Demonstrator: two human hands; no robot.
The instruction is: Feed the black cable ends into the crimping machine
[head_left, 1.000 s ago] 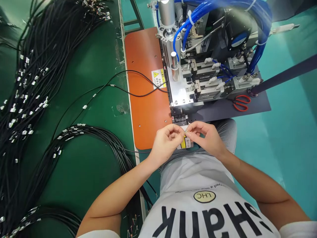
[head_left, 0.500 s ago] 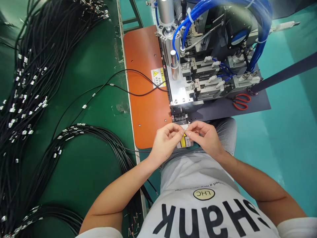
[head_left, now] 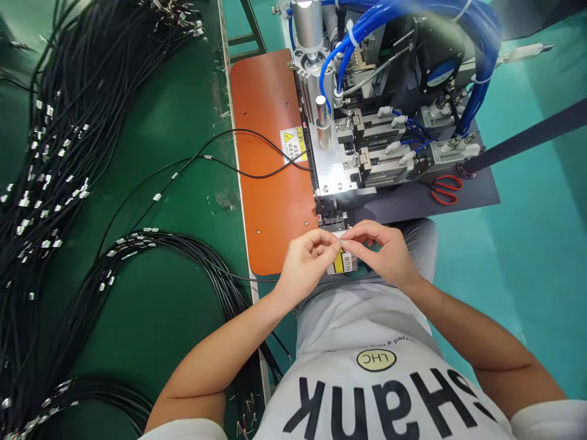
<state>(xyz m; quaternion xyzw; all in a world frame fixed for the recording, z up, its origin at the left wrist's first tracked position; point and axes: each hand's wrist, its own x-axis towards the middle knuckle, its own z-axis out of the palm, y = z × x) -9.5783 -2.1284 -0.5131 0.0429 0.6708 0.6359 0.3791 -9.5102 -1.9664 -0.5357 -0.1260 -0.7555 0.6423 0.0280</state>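
Note:
My left hand [head_left: 306, 260] is closed in a pinch, and a black cable [head_left: 262, 280] runs from the green table into it. Fingertip to fingertip with it, my right hand [head_left: 381, 249] pinches at the cable's end. The tiny pale tip between the fingers is too small to make out clearly. Just below the fingertips sits a metal block with a yellow and white label [head_left: 342, 263], at the near end of the machine [head_left: 328, 177].
Left of the machine is an orange plate [head_left: 263, 214] with two cable strands [head_left: 220, 160] crossing it. Bundled black cables [head_left: 183, 241] with silvery tags lie on the green table [head_left: 151, 330]. Red-handled scissors [head_left: 446, 189] rest on the grey base, under blue air hoses [head_left: 486, 55].
My right hand's fingers have shifted slightly at the cable's end. The left hand has stayed in nearly the same place.

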